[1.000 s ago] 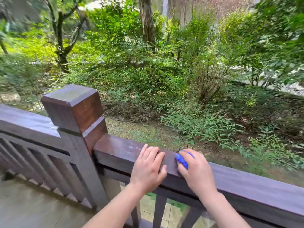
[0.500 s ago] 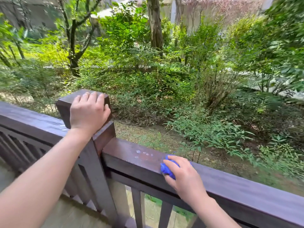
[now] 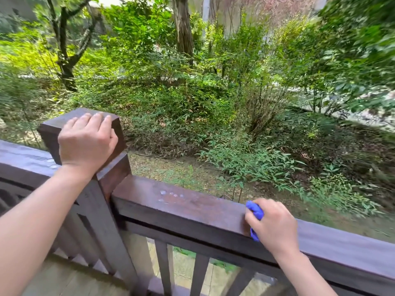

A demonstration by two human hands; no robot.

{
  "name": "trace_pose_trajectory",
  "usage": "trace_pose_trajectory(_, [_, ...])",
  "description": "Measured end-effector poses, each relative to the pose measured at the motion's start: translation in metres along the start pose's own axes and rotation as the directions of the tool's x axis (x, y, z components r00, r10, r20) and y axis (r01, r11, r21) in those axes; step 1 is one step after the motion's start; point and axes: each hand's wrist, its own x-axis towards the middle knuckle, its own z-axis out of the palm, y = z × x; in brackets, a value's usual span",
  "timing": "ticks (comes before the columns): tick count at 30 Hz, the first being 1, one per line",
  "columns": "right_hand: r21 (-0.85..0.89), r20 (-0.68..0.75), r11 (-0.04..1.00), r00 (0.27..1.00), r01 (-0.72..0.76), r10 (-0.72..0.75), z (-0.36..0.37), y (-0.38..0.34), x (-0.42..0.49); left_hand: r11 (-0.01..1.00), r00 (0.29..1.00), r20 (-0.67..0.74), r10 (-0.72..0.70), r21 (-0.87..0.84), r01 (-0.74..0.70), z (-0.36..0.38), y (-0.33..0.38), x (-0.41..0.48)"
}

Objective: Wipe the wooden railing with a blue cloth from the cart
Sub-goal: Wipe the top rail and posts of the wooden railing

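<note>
A dark brown wooden railing [image 3: 188,208] runs from the left edge down to the lower right. My right hand [image 3: 272,226] presses a bunched blue cloth [image 3: 255,211] onto the rail's top and front face; most of the cloth is hidden under the palm. Several small pale water spots [image 3: 171,194] sit on the rail to the left of the cloth. My left hand [image 3: 86,141] grips the square cap of the corner post [image 3: 113,167], fingers curled over its top. The cart is out of view.
Upright balusters [image 3: 198,274] stand under the rail, with a pale deck floor [image 3: 64,280] below at the left. Beyond the rail the ground drops to bare soil, shrubs [image 3: 245,163] and tree trunks [image 3: 181,28].
My left hand left the rail and took hold of the post cap. My right hand has slid the blue cloth to the right along the rail, away from the water spots.
</note>
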Motion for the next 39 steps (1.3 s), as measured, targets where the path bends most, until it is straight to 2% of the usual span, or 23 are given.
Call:
trace_pose_trajectory(2, [0.059,-0.008,0.986,0.987,-0.157,0.158,0.000,-0.008,0.009,1.000,1.000,-0.004,0.012,0.002,-0.012,0.000,0.000,0.001])
trace_pose_trajectory(3, [0.098,-0.007,0.981,0.986,-0.168,0.169,0.006,-0.021,0.010,1.000,1.000,0.000,0.016,0.004,-0.016,-0.002,0.000,0.001])
trace_pose_trajectory(4, [0.129,0.002,0.985,0.994,-0.111,0.112,0.014,-0.040,0.006,1.000,1.000,0.004,0.018,0.006,-0.018,-0.003,0.001,0.002])
trace_pose_trajectory(6, [0.115,0.051,0.983,0.987,0.146,-0.152,0.035,-0.077,-0.013,1.000,1.000,0.017,0.016,0.014,-0.016,-0.006,0.002,0.003])
trace_pose_trajectory(8, [0.124,0.122,0.917,0.912,0.378,-0.392,0.046,-0.081,-0.016,1.000,1.000,0.026,0.013,0.016,-0.013,-0.008,0.002,0.003])
trace_pose_trajectory(9, [0.126,0.151,0.905,0.894,0.406,-0.422,0.047,-0.073,-0.007,1.000,0.999,0.028,0.016,0.011,-0.017,-0.009,0.002,0.003])
trace_pose_trajectory(10, [0.121,0.182,0.918,0.901,0.378,-0.395,0.047,-0.066,0.002,1.000,0.999,0.027,0.020,0.006,-0.020,-0.010,0.002,0.003])
trace_pose_trajectory(13, [0.071,0.156,0.986,0.974,0.152,-0.162,0.046,-0.076,0.022,1.000,1.000,0.008,0.020,0.009,-0.020,-0.011,0.004,0.004])
trace_pose_trajectory(15, [0.135,0.163,0.975,0.967,0.177,-0.198,0.057,-0.117,0.015,1.000,1.000,0.004,0.013,0.008,-0.013,-0.012,0.006,0.004])
trace_pose_trajectory(16, [0.202,0.167,0.944,0.940,0.262,-0.297,0.064,-0.137,0.005,1.000,1.000,0.003,0.009,0.004,-0.009,-0.013,0.006,0.004])
trace_pose_trajectory(18, [0.254,0.170,0.817,0.808,0.518,-0.565,0.070,-0.150,-0.011,1.000,1.000,-0.002,0.006,-0.006,-0.006,-0.013,0.005,0.004])
trace_pose_trajectory(19, [0.234,0.174,0.770,0.753,0.594,-0.634,0.070,-0.143,-0.009,1.000,1.000,-0.013,0.005,-0.004,-0.005,-0.012,0.004,0.004])
trace_pose_trajectory(20, [0.213,0.174,0.762,0.744,0.612,-0.646,0.068,-0.132,-0.002,1.000,1.000,-0.027,0.006,0.000,-0.006,-0.011,0.004,0.004])
trace_pose_trajectory(21, [0.198,0.189,0.807,0.786,0.556,-0.588,0.065,-0.121,0.006,1.000,0.999,-0.043,0.014,0.001,-0.014,-0.010,0.003,0.003])
trace_pose_trajectory(23, [0.193,0.192,0.924,0.911,0.329,-0.365,0.063,-0.111,0.021,0.999,0.996,-0.085,0.037,0.012,-0.036,-0.008,0.003,0.004])
trace_pose_trajectory(24, [0.176,0.179,0.948,0.938,0.265,-0.296,0.064,-0.116,0.025,0.999,0.995,-0.098,0.037,0.020,-0.035,-0.008,0.003,0.005])
trace_pose_trajectory(25, [0.182,0.177,0.945,0.937,0.271,-0.303,0.066,-0.127,0.026,0.999,0.995,-0.099,0.033,0.019,-0.032,-0.008,0.003,0.006])
trace_pose_trajectory(28, [0.451,0.142,0.815,0.872,0.364,-0.468,0.065,-0.160,0.020,0.999,0.995,-0.095,0.040,0.014,-0.039,-0.009,0.003,0.005])
trace_pose_trajectory(30, [0.636,0.101,0.741,0.929,0.215,-0.357,0.055,-0.161,0.038,0.999,0.995,-0.090,0.034,0.018,-0.032,-0.010,0.002,0.006])
trace_pose_trajectory(32, [0.696,0.139,0.715,0.965,0.063,-0.221,0.047,-0.152,0.060,0.999,0.996,-0.086,0.033,0.020,-0.031,-0.010,0.003,0.005])
trace_pose_trajectory(34, [0.459,0.210,0.878,0.943,0.137,-0.257,0.048,-0.137,0.063,0.999,0.995,-0.088,0.035,0.024,-0.033,-0.010,0.003,0.006])
trace_pose_trajectory(35, [0.334,0.219,0.914,0.925,0.229,-0.312,0.050,-0.129,0.053,0.999,0.995,-0.090,0.031,0.027,-0.029,-0.009,0.003,0.006])
trace_pose_trajectory(39, [0.310,0.184,0.767,0.756,0.562,-0.628,0.060,-0.105,-0.004,0.999,0.993,-0.110,0.037,0.029,-0.034,-0.005,0.003,0.005])
